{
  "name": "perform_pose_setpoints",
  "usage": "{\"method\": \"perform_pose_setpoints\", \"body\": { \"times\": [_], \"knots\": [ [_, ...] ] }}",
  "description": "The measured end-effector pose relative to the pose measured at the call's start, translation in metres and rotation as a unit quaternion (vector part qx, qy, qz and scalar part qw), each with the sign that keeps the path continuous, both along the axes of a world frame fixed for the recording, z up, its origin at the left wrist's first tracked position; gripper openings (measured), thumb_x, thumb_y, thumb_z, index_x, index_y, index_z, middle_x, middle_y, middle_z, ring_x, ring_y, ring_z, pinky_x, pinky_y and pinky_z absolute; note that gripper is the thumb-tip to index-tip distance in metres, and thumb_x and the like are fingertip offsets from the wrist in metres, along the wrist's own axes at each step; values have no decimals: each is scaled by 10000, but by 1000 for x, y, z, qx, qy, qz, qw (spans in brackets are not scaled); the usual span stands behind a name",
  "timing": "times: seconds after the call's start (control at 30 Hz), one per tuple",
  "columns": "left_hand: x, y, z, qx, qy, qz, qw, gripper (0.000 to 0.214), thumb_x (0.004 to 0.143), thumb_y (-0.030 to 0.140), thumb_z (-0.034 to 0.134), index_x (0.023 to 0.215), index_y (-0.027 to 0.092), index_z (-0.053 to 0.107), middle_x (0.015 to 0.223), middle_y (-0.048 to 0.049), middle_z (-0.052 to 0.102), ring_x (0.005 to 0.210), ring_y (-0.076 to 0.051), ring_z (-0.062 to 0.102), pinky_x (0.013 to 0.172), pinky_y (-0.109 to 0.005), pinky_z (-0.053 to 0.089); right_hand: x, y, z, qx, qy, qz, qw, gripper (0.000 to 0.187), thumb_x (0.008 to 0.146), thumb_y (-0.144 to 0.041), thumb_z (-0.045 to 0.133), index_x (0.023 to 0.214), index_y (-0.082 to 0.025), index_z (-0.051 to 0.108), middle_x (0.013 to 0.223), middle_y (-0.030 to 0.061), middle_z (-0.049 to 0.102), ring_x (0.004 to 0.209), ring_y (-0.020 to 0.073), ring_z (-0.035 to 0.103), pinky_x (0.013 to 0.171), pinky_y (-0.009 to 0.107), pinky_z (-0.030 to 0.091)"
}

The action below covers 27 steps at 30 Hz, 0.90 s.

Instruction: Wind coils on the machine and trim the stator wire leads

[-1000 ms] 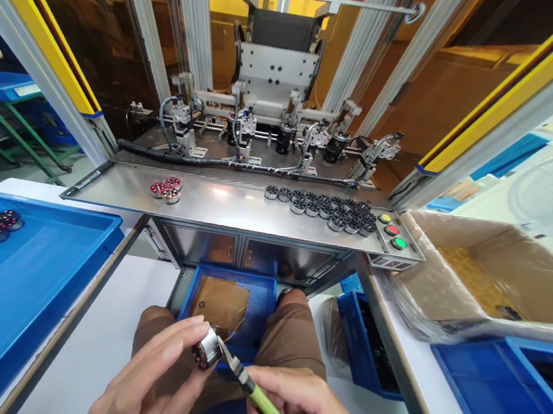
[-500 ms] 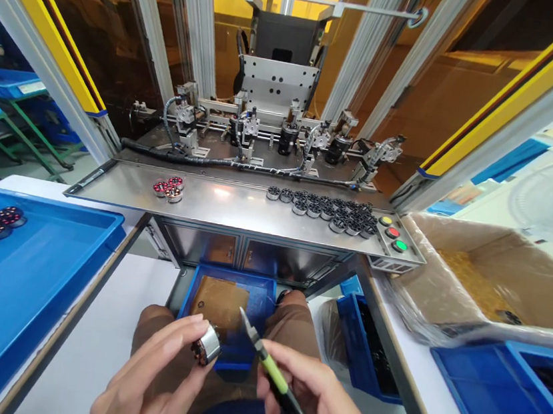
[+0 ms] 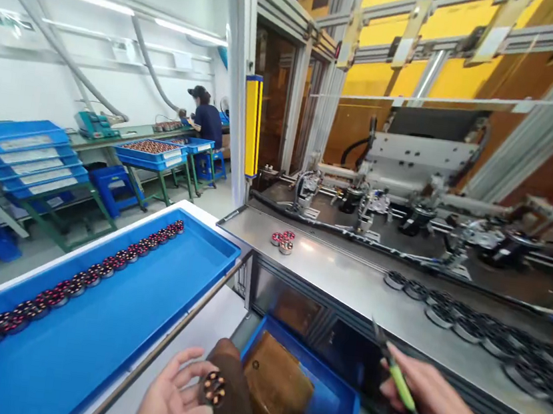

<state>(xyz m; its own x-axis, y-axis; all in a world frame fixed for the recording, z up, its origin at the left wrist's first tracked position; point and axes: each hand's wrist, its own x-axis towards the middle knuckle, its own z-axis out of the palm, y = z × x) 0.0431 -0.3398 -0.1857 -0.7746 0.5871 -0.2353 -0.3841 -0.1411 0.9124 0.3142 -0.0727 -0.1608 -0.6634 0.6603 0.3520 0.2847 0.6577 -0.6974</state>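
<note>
Below the level of the metal ledge (image 3: 344,272), the seated person's left hand (image 3: 178,390) held a round motor part (image 3: 214,388) between thumb and fingertips, the gap closed down to the part's width and the other fingers loosely curled. The part was in the air near the person's knee (image 3: 225,355), its copper-coloured windings facing up. The right hand (image 3: 439,401) was wrapped around the green and black handle of a pointed tool (image 3: 403,387), whose tip stood well apart from the part, directed toward the ledge's front edge. Near the ledge's left end sat a small cluster of red-wound parts (image 3: 283,240); black-topped rings (image 3: 468,324) were crowded toward its right end. To the person's left, a blue tray (image 3: 143,305) carried a row of wound parts (image 3: 102,269) along its outer long edge, reaching nearly to the far corner. Across the room I saw a co-worker (image 3: 209,125) seated at a bench.
</note>
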Motion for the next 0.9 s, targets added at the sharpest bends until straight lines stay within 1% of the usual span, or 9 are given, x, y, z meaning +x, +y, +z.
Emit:
{"method": "perform_pose_setpoints", "body": {
  "times": [0.1, 0.17, 0.23, 0.3, 0.4, 0.5, 0.63, 0.77, 0.9],
  "knots": [
    [-58, -31, 6, -71, 122, 28, 990, 819, 533, 544, 888, 1218, 244, 554, 987, -74, 703, 841, -259, 762, 747, -336, 606, -50, 53, 27, 124, -25, -26, 992, 569, 847, -373, 592, 1401, -248, 549, 1309, 126, 620, 1152, 323, 640, 980, 436, 532],
    [-112, -34, 17, -169, 249, 11, 953, 719, 650, 568, 793, 1228, 223, 539, 1005, -77, 691, 824, -247, 758, 738, -345, 611, -85, 85, 35, 153, -55, -40, 986, 589, 826, -332, 557, 1397, -189, 549, 1247, 144, 640, 1082, 300, 664, 913, 403, 556],
    [-172, -20, 25, -277, 397, -36, 874, 628, 706, 544, 725, 1200, 209, 531, 994, -62, 697, 935, -252, 738, 882, -393, 593, -116, 112, 31, 169, -80, -56, 981, 582, 803, -308, 529, 1359, -144, 578, 1193, 158, 654, 1048, 296, 670, 915, 409, 551],
    [-227, 5, 23, -311, 433, -35, 845, 577, 671, 477, 759, 1141, 211, 555, 932, -32, 687, 959, -263, 704, 955, -453, 555, -138, 129, 22, 180, -90, -61, 978, 565, 796, -313, 529, 1327, -131, 600, 1189, 165, 655, 1047, 301, 669, 947, 431, 536],
    [-288, 48, 1, -355, 454, -29, 817, 450, 779, 404, 737, 1141, 183, 588, 989, -43, 684, 887, -227, 679, 907, -466, 553, -153, 141, 8, 198, -93, -51, 975, 529, 840, -383, 538, 1294, -126, 622, 1217, 175, 650, 1090, 312, 657, 993, 462, 513],
    [-325, 88, -29, -377, 475, -23, 795, 333, 925, 359, 641, 1188, 157, 614, 1145, -84, 669, 1010, -228, 662, 899, -460, 552, -154, 144, 1, 215, -99, -39, 971, 476, 873, -448, 543, 1221, -146, 664, 1202, 162, 673, 1125, 309, 645, 1033, 474, 491],
    [-358, 127, -55, -379, 503, 7, 777, 361, 941, 342, 631, 1254, 167, 599, 1267, -103, 634, 1107, -253, 642, 930, -484, 551, -154, 146, -4, 230, -108, -48, 966, 439, 889, -467, 540, 1189, -173, 671, 1217, 152, 669, 1139, 306, 641, 1058, 489, 481],
    [-381, 148, -67, -381, 518, 61, 763, 386, 948, 344, 621, 1291, 173, 577, 1288, -109, 623, 1093, -250, 648, 917, -477, 561, -156, 148, -9, 239, -117, -60, 962, 429, 890, -433, 533, 1213, -175, 648, 1231, 143, 657, 1140, 299, 635, 1049, 489, 490],
    [-396, 154, -78, -386, 522, 110, 753, 385, 952, 343, 615, 1295, 173, 573, 1288, -109, 622, 1057, -237, 659, 889, -457, 574, -157, 147, -10, 236, -115, -63, 963, 424, 897, -409, 544, 1222, -154, 639, 1239, 150, 647, 1133, 295, 621, 1022, 489, 505]
  ]
}}
